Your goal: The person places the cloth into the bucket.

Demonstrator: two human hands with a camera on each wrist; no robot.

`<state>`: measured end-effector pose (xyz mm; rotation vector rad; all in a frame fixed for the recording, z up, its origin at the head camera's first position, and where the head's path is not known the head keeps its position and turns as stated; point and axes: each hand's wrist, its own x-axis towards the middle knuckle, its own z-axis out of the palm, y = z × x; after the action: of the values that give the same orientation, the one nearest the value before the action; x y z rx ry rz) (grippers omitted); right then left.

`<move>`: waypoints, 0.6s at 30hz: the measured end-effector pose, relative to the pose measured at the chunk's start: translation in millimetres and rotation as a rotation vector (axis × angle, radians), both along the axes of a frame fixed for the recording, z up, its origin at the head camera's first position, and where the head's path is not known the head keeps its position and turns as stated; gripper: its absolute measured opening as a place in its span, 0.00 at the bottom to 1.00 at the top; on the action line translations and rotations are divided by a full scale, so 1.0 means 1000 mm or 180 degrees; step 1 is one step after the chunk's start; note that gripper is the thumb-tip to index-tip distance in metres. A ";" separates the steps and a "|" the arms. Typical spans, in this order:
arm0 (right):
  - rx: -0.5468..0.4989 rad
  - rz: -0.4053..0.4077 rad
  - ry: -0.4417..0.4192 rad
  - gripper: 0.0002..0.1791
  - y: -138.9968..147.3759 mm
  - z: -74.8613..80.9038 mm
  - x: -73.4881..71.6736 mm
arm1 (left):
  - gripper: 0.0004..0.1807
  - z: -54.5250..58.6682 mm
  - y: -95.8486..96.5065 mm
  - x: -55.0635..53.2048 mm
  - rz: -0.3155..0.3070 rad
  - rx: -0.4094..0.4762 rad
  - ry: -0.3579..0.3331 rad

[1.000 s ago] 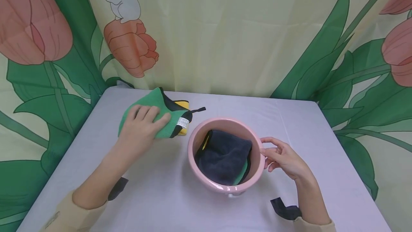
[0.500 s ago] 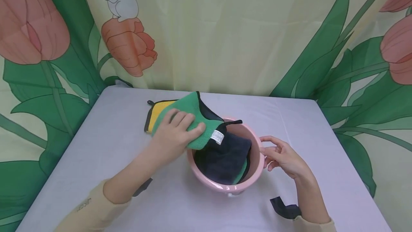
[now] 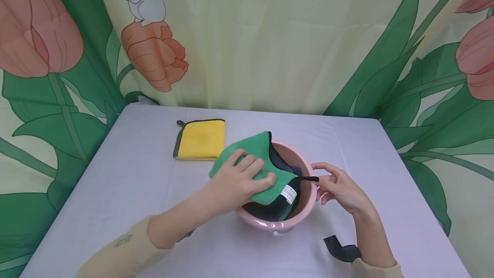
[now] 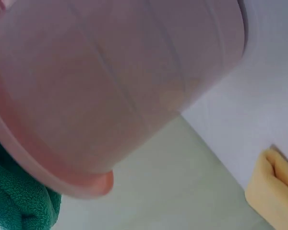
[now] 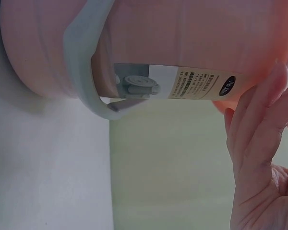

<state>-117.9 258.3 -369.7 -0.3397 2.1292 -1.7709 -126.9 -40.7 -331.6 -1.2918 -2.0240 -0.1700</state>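
Observation:
My left hand [image 3: 241,181] grips a green towel [image 3: 252,145] with dark edging, a white tag and a black hanging loop. The towel is over the mouth of a pink bucket [image 3: 306,205], hiding most of the dark towel [image 3: 266,213] inside it. In the left wrist view a fold of green towel [image 4: 19,196] shows past the bucket's rim; the left hand is out of that frame. My right hand [image 3: 343,192] holds the bucket's right rim between thumb and fingers. Close up, the right hand's fingers [image 5: 259,129] lie against the bucket's upper wall.
Behind and left of the bucket, a folded yellow towel [image 3: 203,140] with dark edging lies on the white-covered table [image 3: 127,175]. The bucket's pale handle [image 5: 81,57] hangs down its side, near a printed label [image 5: 197,84]. A patterned curtain [image 3: 251,46] stands behind the table.
My left hand has carried the green towel rightward and toward me, from the yellow towel to over the bucket. The yellow towel is now uncovered. The right hand has stayed at the rim.

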 end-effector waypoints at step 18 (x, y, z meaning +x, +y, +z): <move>0.0021 0.0005 0.0003 0.19 0.000 -0.003 -0.001 | 0.13 -0.020 0.026 -0.001 -0.0012 -0.0435 -0.0342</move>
<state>-118.5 258.4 -372.4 -0.3404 2.1343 -1.7629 -127.9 -14.7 -351.8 -1.3971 -2.1561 -0.1060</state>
